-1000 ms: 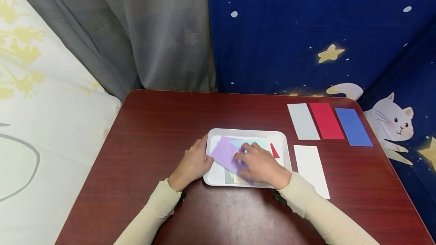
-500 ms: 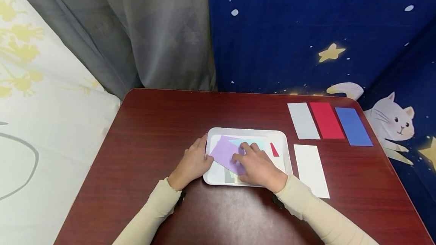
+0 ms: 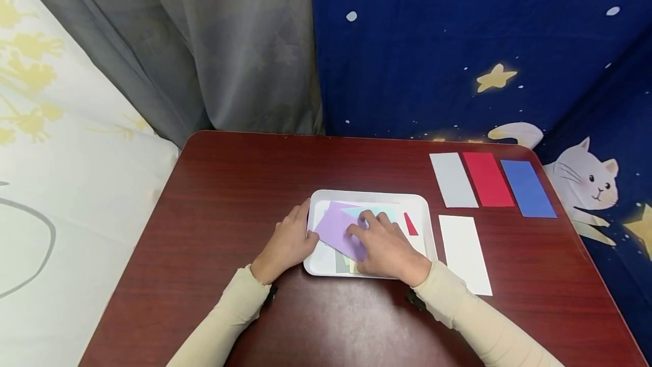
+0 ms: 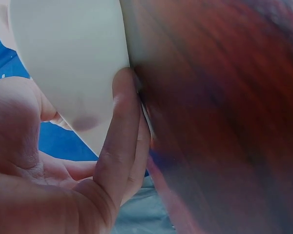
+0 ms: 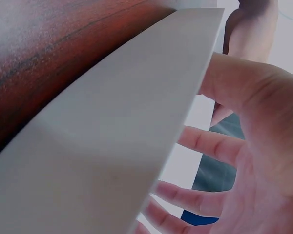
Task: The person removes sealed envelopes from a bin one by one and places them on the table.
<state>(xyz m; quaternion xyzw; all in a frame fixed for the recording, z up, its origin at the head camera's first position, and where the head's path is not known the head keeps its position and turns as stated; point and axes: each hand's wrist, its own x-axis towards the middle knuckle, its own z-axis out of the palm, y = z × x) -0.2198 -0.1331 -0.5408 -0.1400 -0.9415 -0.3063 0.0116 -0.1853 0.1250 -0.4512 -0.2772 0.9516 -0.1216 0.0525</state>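
A shallow white tray (image 3: 321,265) stands on the table, with loose paper pieces inside. On top lies a purple paper piece (image 3: 333,226), over light blue paper (image 3: 383,210) and a grey piece (image 3: 342,262). A small red trapezoid (image 3: 410,224) lies apart at the tray's right. My left hand (image 3: 286,242) holds the tray's left side, thumb at the rim, fingers (image 4: 119,131) along the outer wall. Over the papers, my right hand (image 3: 386,245) has its fingers spread and slightly bent, fingertips at the purple piece. It hides that piece's right end.
Right of the tray, a white paper rectangle (image 3: 463,248) lies on the brown table (image 3: 244,180). Behind it are a pale grey rectangle (image 3: 453,180), a red one (image 3: 488,180) and a blue one (image 3: 528,188). Grey and dark blue curtains (image 3: 407,44) hang beyond the far edge.
My right hand has shifted slightly left and now covers the purple paper's lower right end, which showed below it a second ago. The left hand has stayed at the tray's left side.
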